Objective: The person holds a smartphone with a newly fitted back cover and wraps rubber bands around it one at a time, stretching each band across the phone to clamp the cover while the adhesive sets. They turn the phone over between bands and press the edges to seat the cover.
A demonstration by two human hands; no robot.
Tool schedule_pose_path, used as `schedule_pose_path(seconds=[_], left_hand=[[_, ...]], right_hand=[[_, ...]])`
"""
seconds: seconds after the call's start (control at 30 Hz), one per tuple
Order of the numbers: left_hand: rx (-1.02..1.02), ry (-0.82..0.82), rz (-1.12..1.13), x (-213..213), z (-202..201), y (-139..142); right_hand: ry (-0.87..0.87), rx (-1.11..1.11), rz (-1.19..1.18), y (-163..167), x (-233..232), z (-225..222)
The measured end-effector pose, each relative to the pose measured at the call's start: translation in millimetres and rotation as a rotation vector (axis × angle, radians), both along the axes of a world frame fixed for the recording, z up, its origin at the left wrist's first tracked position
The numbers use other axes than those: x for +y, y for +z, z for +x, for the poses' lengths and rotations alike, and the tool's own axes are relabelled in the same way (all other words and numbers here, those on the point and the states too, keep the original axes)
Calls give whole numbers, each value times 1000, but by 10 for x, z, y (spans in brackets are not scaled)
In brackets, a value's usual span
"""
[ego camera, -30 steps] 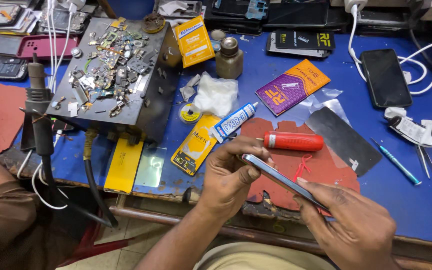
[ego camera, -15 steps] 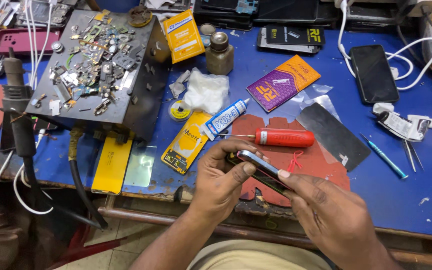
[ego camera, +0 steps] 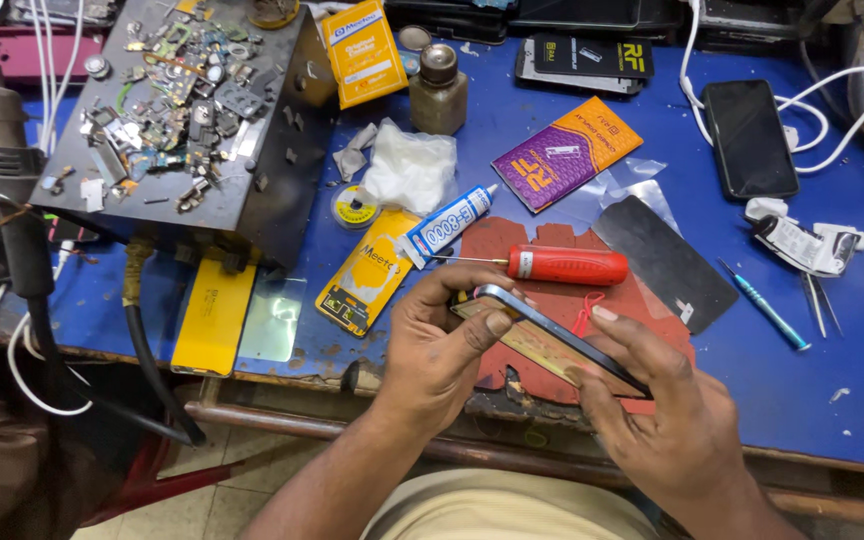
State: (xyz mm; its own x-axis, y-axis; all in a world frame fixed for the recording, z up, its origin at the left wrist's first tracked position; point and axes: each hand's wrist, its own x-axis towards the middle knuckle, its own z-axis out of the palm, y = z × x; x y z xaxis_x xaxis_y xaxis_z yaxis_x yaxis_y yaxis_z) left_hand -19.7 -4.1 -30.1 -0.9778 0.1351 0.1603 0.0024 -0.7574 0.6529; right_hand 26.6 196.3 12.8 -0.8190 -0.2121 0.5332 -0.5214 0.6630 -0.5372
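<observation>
While both hands grip it, the opened phone [ego camera: 542,340] sits tilted on edge just above the near rim of the blue workbench [ego camera: 852,380], its exposed inner face turned toward the camera. The left hand [ego camera: 437,350] is curled closed around the phone's far left corner, thumb pressed on the upper edge; the right hand [ego camera: 667,420] is partly closed, its fingers pinching the phone's near right end from below and along the side. Judged from this pose, the phone is open and mid-repair: nothing is yet applied or refitted, and closing it up appears to remain.

Just beyond the phone lies a red-handled screwdriver [ego camera: 562,265] on a torn red mat [ego camera: 642,300], untouched. Beyond and to the left of the phone, a capped glue tube [ego camera: 447,225] rests across a yellow packet [ego camera: 367,280]; whether it has been used cannot be told. To the right of the phone, a dark glass panel [ego camera: 667,260] lies flat, with a blue precision tool [ego camera: 767,305] farther right. Well beyond the phone stand a small brown bottle [ego camera: 439,90], a crumpled white tissue [ego camera: 412,170] and a purple-and-orange packet [ego camera: 564,153]. Far left of the phone, a metal box [ego camera: 272,200] carries scattered loose parts, and a second black phone [ego camera: 749,137] lies far beyond on the right.
</observation>
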Motion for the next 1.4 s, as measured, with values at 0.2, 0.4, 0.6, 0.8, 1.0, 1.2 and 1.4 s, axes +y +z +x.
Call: schedule_pose_path(seconds=[0.2,0.4,0.6,0.8,1.0,1.2,1.4], left_hand=[[-106,6,-60,-3,-48,134],[-63,-117,15,-37,15,234],[-32,-96,-62,-9,23,216],[31,-82,-159,-25,23,253],[33,37,-324,4,45,331],[63,143,-501,5,78,409],[74,162,-535,2,86,393]], right_hand=[[-14,-556,-641,-104,-9,-177],[144,-634,-1047,-276,-45,-240],[144,-613,-1005,-235,-78,-182],[211,-677,-1131,-239,-51,-213],[271,-948,-1350,-296,20,-308],[278,-1104,-1439,-297,22,-321],[266,-1115,-1437,-363,61,-314]])
